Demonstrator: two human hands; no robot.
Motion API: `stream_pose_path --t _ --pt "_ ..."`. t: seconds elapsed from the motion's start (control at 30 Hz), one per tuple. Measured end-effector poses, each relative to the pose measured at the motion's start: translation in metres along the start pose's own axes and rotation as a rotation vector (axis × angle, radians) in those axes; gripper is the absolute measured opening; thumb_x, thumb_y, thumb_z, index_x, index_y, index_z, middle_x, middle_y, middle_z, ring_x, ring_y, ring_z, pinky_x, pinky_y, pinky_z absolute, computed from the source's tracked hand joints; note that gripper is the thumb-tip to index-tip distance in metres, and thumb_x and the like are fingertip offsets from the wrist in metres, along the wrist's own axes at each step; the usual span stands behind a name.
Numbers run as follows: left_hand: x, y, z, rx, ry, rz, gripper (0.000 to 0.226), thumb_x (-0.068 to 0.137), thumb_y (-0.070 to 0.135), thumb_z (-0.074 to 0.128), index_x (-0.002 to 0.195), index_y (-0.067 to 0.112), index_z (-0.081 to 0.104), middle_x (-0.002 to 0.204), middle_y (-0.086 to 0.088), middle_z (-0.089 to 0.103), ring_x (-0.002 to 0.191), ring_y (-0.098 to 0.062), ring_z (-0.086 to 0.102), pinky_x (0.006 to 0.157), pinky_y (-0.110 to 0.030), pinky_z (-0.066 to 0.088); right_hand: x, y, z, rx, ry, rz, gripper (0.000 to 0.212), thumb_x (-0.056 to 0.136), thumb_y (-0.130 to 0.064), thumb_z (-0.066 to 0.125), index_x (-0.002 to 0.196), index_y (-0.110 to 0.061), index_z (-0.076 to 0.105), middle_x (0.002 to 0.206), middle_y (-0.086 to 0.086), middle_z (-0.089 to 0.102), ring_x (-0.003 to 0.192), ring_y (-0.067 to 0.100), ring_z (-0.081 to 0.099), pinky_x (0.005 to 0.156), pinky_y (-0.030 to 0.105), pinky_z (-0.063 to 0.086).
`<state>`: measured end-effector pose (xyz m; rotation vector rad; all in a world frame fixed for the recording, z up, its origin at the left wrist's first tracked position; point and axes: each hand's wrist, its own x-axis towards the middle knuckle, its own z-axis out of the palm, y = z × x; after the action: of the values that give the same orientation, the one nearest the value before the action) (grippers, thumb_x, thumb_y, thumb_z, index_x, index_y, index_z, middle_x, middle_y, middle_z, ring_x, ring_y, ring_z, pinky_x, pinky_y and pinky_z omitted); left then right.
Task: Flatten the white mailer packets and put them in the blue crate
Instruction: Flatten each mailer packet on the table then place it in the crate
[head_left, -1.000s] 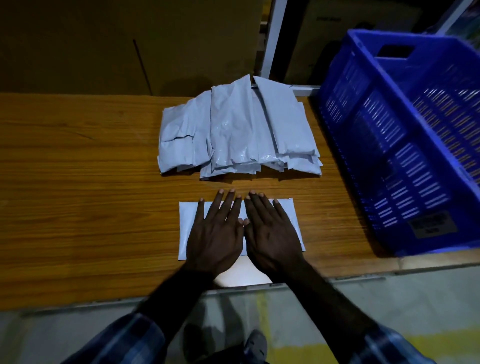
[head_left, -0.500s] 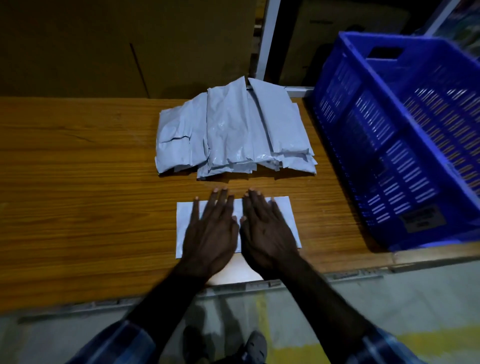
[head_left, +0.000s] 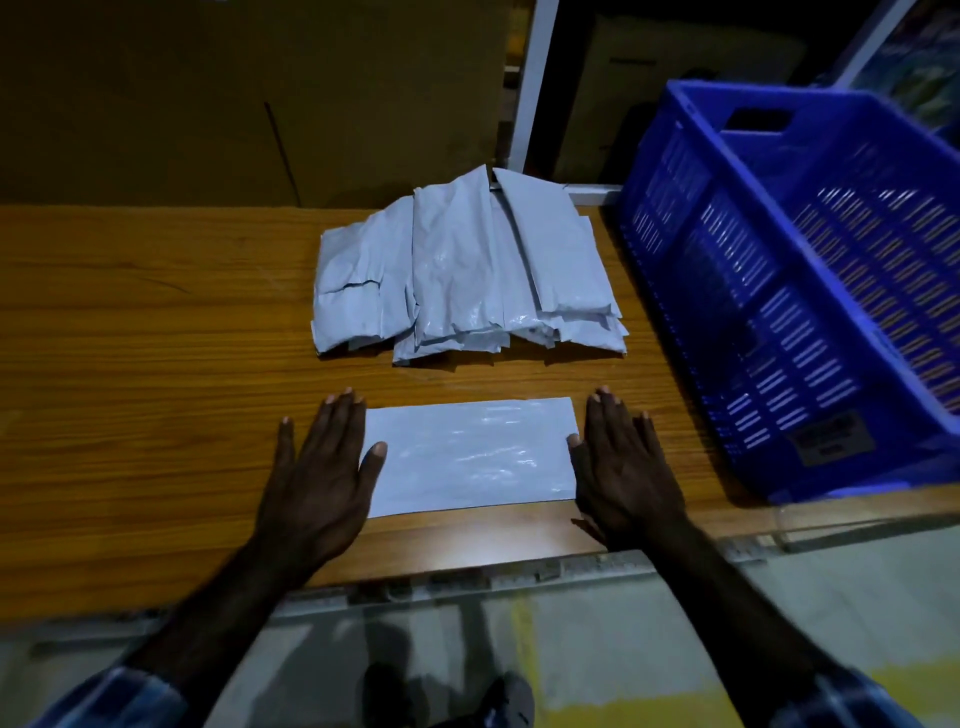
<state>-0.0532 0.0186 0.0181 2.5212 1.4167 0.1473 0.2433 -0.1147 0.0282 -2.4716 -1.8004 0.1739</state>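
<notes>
White and smooth, one mailer packet (head_left: 470, 457) lies flat on the wooden surface (head_left: 130, 374) near its front edge, its long side running left to right. A second ago both hands lay side by side on the middle of this packet, fingers forward; now they have slid apart to its two ends. The left hand (head_left: 319, 478) rests palm down at the packet's left end, fingers straight and together, its thumb lying over the packet's left edge. The right hand (head_left: 621, 467) rests palm down at the right end in the same way, fingers straight, thumb touching the packet's right edge. Neither hand has a grip on anything: both are spread flat and hold nothing. The packet's top, hidden under the hands before, now shows almost whole.

Behind it, well apart, the pile of crumpled white packets (head_left: 462, 275) sits where it was, untouched. The blue crate (head_left: 753, 291) stands at the right end of the surface, beside the pile; no packets show in the part of it in view.
</notes>
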Motion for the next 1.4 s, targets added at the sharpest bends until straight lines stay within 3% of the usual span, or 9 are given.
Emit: stream_pose_path --t 0.07,0.13,0.2,0.33,0.6,0.73,0.93,1.2,1.4 --pt "-0.003 0.002 -0.011 -0.068 0.112 0.065 0.063 0.101 0.051 0.023 0.150 0.014 0.034 0.157 -0.007 0.032 0.146 -0.023 0.023 0.118 -0.046 0.013 -0.001 -0.001 -0.009 0.058 0.096 -0.019 0.069 0.101 -0.044 0.014 0.147 0.002 0.038 0.153 0.023 0.036 0.142 0.035 0.035 0.119 0.043 0.017" --pt "-0.001 0.010 -0.023 -0.134 0.337 0.172 0.044 0.100 0.037 0.042 0.124 0.006 0.063 0.114 -0.012 0.068 0.112 -0.033 0.054 0.097 -0.044 0.038 0.003 -0.014 -0.019 0.144 0.257 -0.115 0.051 0.099 -0.031 0.036 0.132 0.003 0.056 0.128 0.022 0.060 0.119 0.037 0.056 0.103 0.043 0.040" --pt "0.008 0.017 -0.028 -0.178 0.373 0.275 0.037 0.098 0.037 0.049 0.106 0.008 0.070 0.093 -0.007 0.067 0.091 -0.031 0.056 0.082 -0.042 0.042 0.013 -0.029 -0.030 0.193 0.268 -0.184 0.042 0.095 -0.030 0.051 0.126 -0.004 0.061 0.117 0.016 0.062 0.108 0.032 0.056 0.088 0.040 0.048" --pt "0.031 0.015 -0.024 -0.046 0.022 0.258 0.081 0.079 0.076 0.042 0.134 0.018 0.054 0.129 -0.005 0.053 0.120 -0.027 0.045 0.096 -0.041 0.038 0.038 -0.041 -0.041 0.123 -0.136 -0.212 0.084 0.077 -0.051 0.061 0.150 -0.018 0.034 0.147 0.012 0.038 0.135 0.032 0.034 0.109 0.040 0.033" --pt "0.057 0.015 -0.045 0.065 -0.177 0.230 0.113 0.046 0.093 0.040 0.143 0.035 0.039 0.130 0.005 0.043 0.126 -0.017 0.030 0.097 -0.035 0.022 0.055 -0.043 -0.054 0.010 -0.207 -0.212 0.082 0.070 -0.044 0.078 0.141 -0.021 0.046 0.126 0.008 0.046 0.121 0.027 0.039 0.101 0.036 0.031" --pt "0.069 0.016 -0.061 0.065 -0.174 0.215 0.068 0.061 0.068 0.074 0.117 0.029 0.064 0.121 0.001 0.047 0.126 -0.022 0.035 0.099 -0.037 0.028 0.055 -0.050 -0.077 0.037 -0.093 -0.275 0.043 0.075 -0.028 0.071 0.116 -0.016 0.064 0.117 0.009 0.054 0.113 0.030 0.050 0.086 0.038 0.045" --pt "0.041 0.018 -0.104 -0.140 0.288 0.437 0.025 0.074 0.029 0.049 0.082 0.011 0.065 0.079 -0.008 0.069 0.074 -0.028 0.066 0.066 -0.037 0.045 0.037 -0.051 -0.098 0.107 0.285 -0.398 0.035 0.063 0.001 0.073 0.097 -0.008 0.066 0.095 0.013 0.064 0.085 0.035 0.058 0.063 0.035 0.039" --pt "-0.020 0.006 -0.052 -0.039 0.203 0.487 0.039 0.073 0.010 0.070 0.112 0.008 0.066 0.117 -0.013 0.067 0.112 -0.031 0.061 0.095 -0.040 0.045 -0.022 -0.041 -0.032 0.212 0.268 -0.423 0.018 0.076 -0.013 0.063 0.094 -0.013 0.064 0.102 0.005 0.064 0.097 0.028 0.058 0.078 0.038 0.045" --pt "-0.021 0.038 -0.018 -0.081 0.086 0.570 0.063 0.087 0.037 0.054 0.142 0.007 0.048 0.153 -0.007 0.039 0.147 -0.022 0.025 0.118 -0.039 0.020 -0.031 -0.042 -0.009 0.224 0.268 -0.273 0.041 0.095 -0.027 0.046 0.124 -0.004 0.063 0.136 0.016 0.058 0.131 0.031 0.050 0.109 0.044 0.039"
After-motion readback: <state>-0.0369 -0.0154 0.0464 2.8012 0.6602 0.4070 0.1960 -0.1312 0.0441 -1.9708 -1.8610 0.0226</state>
